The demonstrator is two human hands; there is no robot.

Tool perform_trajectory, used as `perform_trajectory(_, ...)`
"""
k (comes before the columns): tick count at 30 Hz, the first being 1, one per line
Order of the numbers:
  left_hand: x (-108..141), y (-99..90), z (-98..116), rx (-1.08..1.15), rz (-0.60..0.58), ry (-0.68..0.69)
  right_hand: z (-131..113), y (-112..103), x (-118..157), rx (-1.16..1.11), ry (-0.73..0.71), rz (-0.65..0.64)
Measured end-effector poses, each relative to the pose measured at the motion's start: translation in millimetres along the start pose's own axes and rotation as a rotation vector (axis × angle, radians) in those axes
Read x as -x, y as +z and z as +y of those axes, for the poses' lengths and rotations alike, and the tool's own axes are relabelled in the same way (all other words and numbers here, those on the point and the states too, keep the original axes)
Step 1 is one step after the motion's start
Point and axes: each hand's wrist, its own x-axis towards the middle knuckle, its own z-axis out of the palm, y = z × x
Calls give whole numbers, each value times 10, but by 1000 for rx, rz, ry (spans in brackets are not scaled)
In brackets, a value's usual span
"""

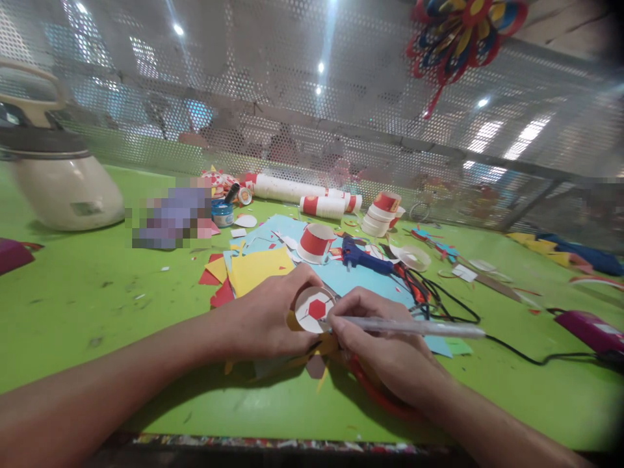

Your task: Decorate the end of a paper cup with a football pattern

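Observation:
My left hand [266,312] is wrapped round a small paper cup, whose round white base [305,323] faces up. A red paper hexagon [318,309] sits in the middle of that base, with dark lines running out from it. Between the fingers of my right hand [385,351] is a whitish pen [424,327], its tip end at the right edge of the base. The exact tip is hidden by my fingers. Under my right hand lie scissors with orange-red handles [375,387], partly covered. The cup's side is mostly hidden by my left hand.
Coloured paper [260,263], an upturned red-and-white cup [316,244] and a blue glue gun [368,257] with black cable lie ahead. Farther back are stacked cups [292,188] and a blue jar [223,213]. A white kettle [68,188] stands left; a purple object [589,333] lies right.

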Motion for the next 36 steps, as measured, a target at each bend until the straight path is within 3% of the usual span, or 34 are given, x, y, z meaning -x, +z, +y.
perform_trajectory(11, -3, 0, -3, -7, -22, -17, -33, 3, 4, -18, 9, -14)
perform_trajectory(26, -5, 38, -59, -45, 41, 34, 38, -15, 5, -2, -13, 6)
perform_trajectory(36, -11, 4, -44, -50, -8, 20, 22, -9, 5, -17, -8, -6)
